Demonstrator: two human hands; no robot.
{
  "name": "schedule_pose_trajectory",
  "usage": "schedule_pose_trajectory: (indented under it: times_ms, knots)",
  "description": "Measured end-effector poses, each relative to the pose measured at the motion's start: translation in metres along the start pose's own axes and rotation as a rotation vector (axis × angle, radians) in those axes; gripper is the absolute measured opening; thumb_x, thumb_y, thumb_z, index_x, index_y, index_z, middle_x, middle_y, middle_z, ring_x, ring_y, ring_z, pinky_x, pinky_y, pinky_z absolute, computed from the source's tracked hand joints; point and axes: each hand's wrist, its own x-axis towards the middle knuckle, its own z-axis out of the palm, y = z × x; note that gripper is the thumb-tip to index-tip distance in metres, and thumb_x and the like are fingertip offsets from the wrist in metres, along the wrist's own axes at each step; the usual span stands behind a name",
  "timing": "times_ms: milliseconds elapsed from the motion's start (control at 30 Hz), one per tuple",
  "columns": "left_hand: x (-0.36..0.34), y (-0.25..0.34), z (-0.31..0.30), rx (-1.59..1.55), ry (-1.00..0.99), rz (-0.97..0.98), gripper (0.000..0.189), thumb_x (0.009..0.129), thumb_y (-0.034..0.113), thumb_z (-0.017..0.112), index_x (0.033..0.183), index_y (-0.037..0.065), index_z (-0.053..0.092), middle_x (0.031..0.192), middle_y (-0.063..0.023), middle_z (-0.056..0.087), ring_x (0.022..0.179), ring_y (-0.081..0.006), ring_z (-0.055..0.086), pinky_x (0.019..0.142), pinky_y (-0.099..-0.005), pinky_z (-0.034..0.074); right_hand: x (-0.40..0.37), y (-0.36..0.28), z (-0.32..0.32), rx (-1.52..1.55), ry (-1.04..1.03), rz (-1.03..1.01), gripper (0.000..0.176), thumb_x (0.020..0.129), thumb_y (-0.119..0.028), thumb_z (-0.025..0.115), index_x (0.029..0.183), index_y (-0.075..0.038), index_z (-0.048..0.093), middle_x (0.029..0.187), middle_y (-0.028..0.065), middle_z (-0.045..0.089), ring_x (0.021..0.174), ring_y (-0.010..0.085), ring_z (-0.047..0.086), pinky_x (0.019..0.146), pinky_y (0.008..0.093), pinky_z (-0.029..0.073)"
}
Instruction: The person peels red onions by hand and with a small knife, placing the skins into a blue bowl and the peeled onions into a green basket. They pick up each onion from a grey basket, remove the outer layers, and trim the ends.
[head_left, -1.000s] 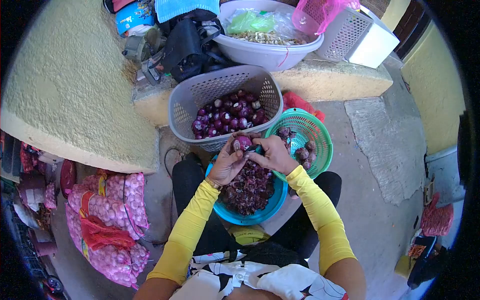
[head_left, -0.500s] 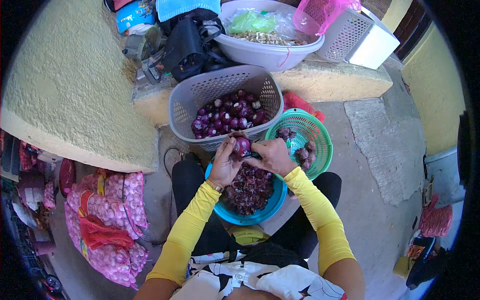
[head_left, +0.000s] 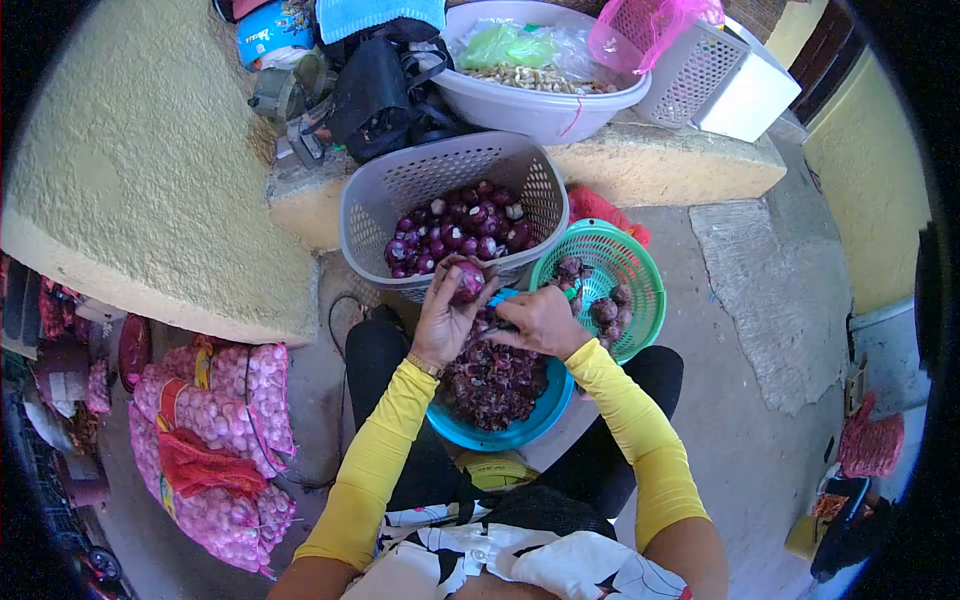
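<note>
My left hand [head_left: 443, 328] holds up a purple-red onion [head_left: 468, 284] in its fingers, over the front edge of the grey basket. Just to the right, my right hand [head_left: 546, 322] is closed around what looks like a small knife; a bit of green handle [head_left: 573, 294] shows and most of it is hidden by the fingers. The onion and the right hand are apart. Below both hands, a blue basin [head_left: 470, 437] is filled with dark onion skins [head_left: 495, 385]. Peeled purple onions [head_left: 455, 235] lie in the grey perforated basket [head_left: 352, 215] beyond.
A green colander [head_left: 648, 262] with several unpeeled onions stands at right, beside red netting [head_left: 605, 212]. Pink net bags of garlic [head_left: 215, 440] lie at left. On the ledge [head_left: 665, 168] sit a large pale tub [head_left: 545, 115] and a black bag [head_left: 372, 100].
My right hand has moved away from the onion, slightly right and down. My left hand has turned and shifted slightly left and up, still with the onion.
</note>
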Motion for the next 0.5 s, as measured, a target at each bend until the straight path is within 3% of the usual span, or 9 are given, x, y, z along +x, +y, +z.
schedule_pose_trajectory:
  times_ms: [100,300,400,500]
  knots:
    - [0.0,0.008,0.001,-0.101,0.051,0.002,0.028,0.101,0.022,0.049,0.125,0.007,0.049,0.121,-0.0089,0.057,0.122,-0.0304,0.054,0.109,-0.0468,0.042,0.0,-0.005,-0.002,0.03,-0.041,-0.019,0.043,0.081,-0.053,0.066,0.077,-0.011,0.057,0.064,0.0095,0.06,0.057,0.0309,0.061,0.049,0.0432,0.046]
    - [-0.002,0.019,0.008,-0.279,0.045,-0.034,0.034,0.102,0.025,0.046,0.127,0.002,0.048,0.132,-0.0175,0.053,0.132,-0.0375,0.043,0.114,-0.0509,0.034,0.0,-0.007,-0.009,0.088,-0.182,0.023,0.06,0.072,-0.064,0.069,0.084,-0.007,0.058,0.065,0.0121,0.06,0.062,0.0357,0.061,0.055,0.0444,0.046]
    - [-0.002,0.02,0.008,-0.297,0.045,-0.05,0.034,0.101,0.023,0.046,0.127,0.001,0.048,0.137,-0.0207,0.049,0.134,-0.0393,0.04,0.115,-0.0518,0.032,0.001,-0.01,-0.012,0.087,-0.209,0.04,0.064,0.067,-0.065,0.073,0.08,-0.005,0.056,0.063,0.012,0.057,0.061,0.0364,0.059,0.053,0.0435,0.043]
    - [-0.001,0.021,0.006,-0.28,0.014,-0.032,0.034,0.1,0.02,0.047,0.127,0.0,0.048,0.138,-0.0215,0.048,0.135,-0.0396,0.039,0.115,-0.0515,0.031,0.002,-0.011,-0.015,0.11,-0.2,0.048,0.055,0.071,-0.057,0.075,0.082,-0.006,0.056,0.065,0.0123,0.057,0.062,0.0361,0.059,0.054,0.0436,0.044]
